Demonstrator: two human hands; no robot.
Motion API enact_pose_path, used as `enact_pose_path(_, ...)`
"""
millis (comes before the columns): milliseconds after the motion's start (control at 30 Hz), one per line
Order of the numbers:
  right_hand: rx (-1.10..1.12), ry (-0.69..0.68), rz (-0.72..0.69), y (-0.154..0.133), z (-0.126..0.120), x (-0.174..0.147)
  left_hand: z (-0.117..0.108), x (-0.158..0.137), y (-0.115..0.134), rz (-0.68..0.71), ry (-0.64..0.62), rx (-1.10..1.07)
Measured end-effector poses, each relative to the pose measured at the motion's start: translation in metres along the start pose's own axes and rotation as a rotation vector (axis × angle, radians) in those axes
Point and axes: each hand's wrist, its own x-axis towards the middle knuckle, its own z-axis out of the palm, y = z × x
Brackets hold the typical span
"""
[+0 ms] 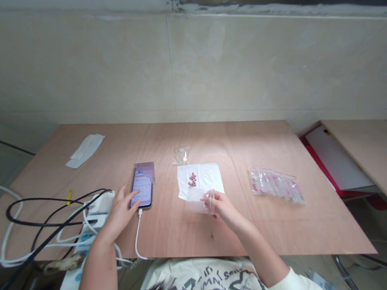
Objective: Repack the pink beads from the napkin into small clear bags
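Note:
My left hand (123,207) lies with fingers spread at the left edge of a smartphone (143,187), its thumb at the lit screen. A white charging cable (139,231) runs from the phone's lower end. My right hand (218,204) pinches a small clear plastic bag (200,205) over the near edge of a white sheet (210,175). Several small pink and dark pieces (192,179) lie in a cluster on that sheet; they are too small to name. Just behind the sheet is another clear plastic bag (181,156).
To the right lies a row of clear bags (277,184) with pinkish contents. A folded white paper (85,151) is at the back left. Power strips (99,215) and tangled black and white cables (46,225) crowd the left side. A second table (376,144) stands at right.

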Motion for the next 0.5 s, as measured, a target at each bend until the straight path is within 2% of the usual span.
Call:
enact_pose_path(267, 0.023, 0.006, -0.017, -0.002, -0.005, 0.006, -0.008, -0.018, -0.005, 0.085, -0.203, 0.028)
enact_pose_path(400, 0.024, 0.002, -0.020, -0.001, -0.006, 0.006, -0.004, -0.019, -0.007, 0.072, -0.222, 0.020)
enact_pose_path(500, 0.020, 0.002, -0.012, 0.002, -0.007, 0.006, -0.001, -0.014, -0.003, 0.034, -0.178, 0.007)
